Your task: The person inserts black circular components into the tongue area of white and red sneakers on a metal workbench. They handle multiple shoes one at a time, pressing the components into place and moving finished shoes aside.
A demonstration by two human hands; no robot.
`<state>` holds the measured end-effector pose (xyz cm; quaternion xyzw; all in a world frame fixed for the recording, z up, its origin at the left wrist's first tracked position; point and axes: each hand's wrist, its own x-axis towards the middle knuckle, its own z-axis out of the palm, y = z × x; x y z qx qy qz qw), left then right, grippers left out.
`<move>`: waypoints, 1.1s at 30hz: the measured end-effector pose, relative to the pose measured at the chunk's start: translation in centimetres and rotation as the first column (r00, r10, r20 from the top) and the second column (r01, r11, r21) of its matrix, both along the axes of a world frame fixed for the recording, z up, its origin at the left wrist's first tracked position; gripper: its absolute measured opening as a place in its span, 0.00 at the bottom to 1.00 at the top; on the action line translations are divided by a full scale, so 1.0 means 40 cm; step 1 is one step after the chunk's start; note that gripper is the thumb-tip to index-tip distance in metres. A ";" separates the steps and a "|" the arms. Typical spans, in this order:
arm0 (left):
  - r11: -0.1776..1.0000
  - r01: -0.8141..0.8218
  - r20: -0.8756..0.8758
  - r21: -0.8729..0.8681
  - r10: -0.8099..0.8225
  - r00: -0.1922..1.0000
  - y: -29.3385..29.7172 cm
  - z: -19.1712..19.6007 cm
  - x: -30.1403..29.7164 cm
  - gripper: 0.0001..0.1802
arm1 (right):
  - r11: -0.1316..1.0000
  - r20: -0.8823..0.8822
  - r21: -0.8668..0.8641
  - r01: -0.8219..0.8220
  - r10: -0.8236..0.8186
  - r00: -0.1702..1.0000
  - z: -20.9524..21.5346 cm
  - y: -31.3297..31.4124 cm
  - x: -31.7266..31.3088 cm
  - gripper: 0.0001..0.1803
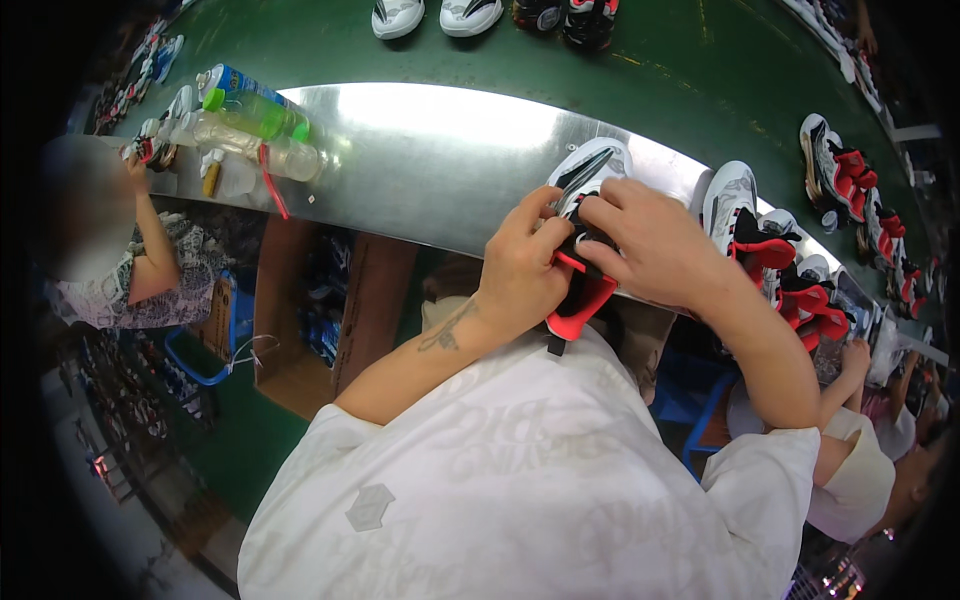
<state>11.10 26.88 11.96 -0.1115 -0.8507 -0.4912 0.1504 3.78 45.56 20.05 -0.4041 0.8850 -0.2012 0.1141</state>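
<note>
A sneaker with a white and grey toe, dark stripes and a red-lined collar stands at the edge of the metal work surface, toe pointing away from me. My left hand grips its left side, with bent fingers at the lacing area. From the right, my right hand closes over the lacing and tongue, fingers curled and thumb at the opening. Whether the fingertips pinch a lace is hidden. The red collar hangs open toward me, below both hands.
More white, black and red sneakers line the bench to the right. Several shoes sit on the green bench beyond the metal strip. Plastic bottles are at left, above a cardboard box. Co-workers sit on both sides.
</note>
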 end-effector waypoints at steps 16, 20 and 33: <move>0.995 0.060 0.173 0.083 -0.073 0.982 -0.011 -0.020 0.021 0.36 | 0.926 0.278 0.378 -0.001 -0.113 0.954 0.039 -0.023 0.007 0.17; 0.998 0.056 0.195 -0.006 -0.054 0.979 -0.007 -0.012 0.018 0.34 | 0.996 0.009 -0.089 -0.007 0.008 1.000 0.019 0.038 0.003 0.21; 0.977 0.188 -0.313 0.103 -0.148 0.938 -0.013 -0.022 0.001 0.23 | 0.956 0.510 0.254 0.146 -0.261 0.819 0.028 0.017 0.022 0.17</move>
